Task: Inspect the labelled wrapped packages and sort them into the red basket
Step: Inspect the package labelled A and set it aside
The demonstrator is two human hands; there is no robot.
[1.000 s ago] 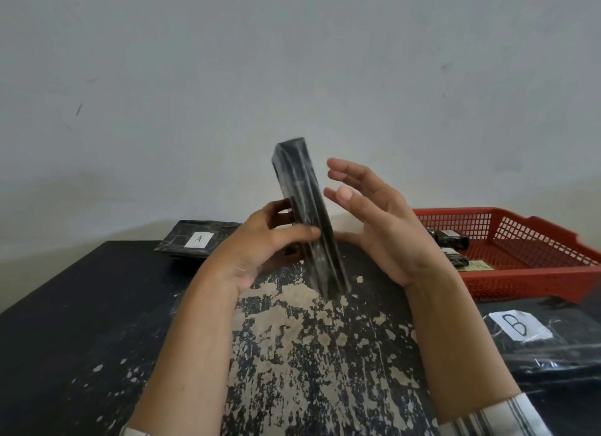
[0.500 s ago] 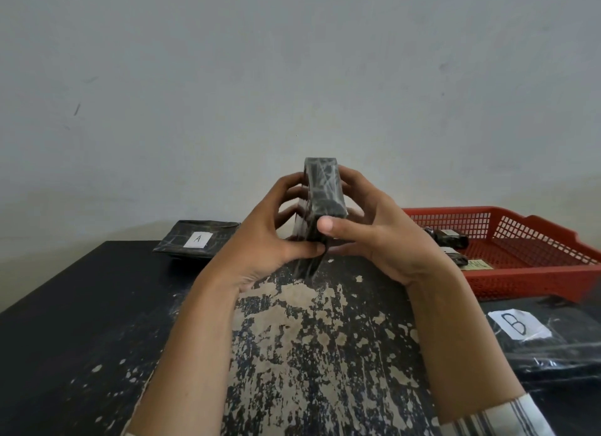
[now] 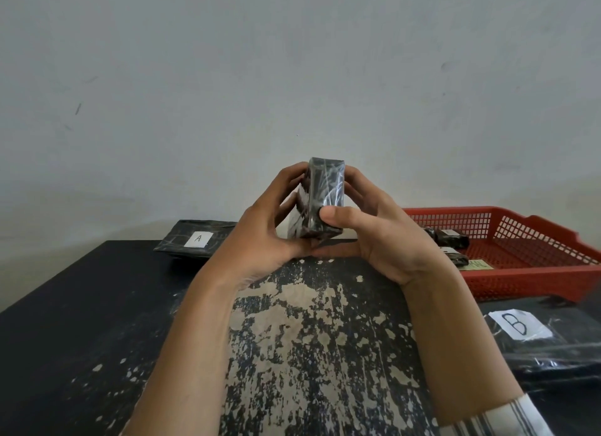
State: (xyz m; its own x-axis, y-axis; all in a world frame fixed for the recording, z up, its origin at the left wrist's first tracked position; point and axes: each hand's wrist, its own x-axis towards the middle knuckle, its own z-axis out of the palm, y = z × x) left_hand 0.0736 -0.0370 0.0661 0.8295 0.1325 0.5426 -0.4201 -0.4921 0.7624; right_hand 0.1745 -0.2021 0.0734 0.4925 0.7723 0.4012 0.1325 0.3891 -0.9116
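Standing upright between both palms — wrapped package [image 3: 325, 198] gripped by left hand [image 3: 266, 237] and right hand [image 3: 380, 237].

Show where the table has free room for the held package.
Free: the table middle between the forearms, and its dark left part in front of package A. Crowded: the right side, with the red basket and package B.

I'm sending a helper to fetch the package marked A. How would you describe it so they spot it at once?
On the worn black table, look to the far edge by the wall, left of the left hand. A flat, dark wrapped package lies there. Its white label reads A; the near-right package reads B, and the right hand helps grip another package.
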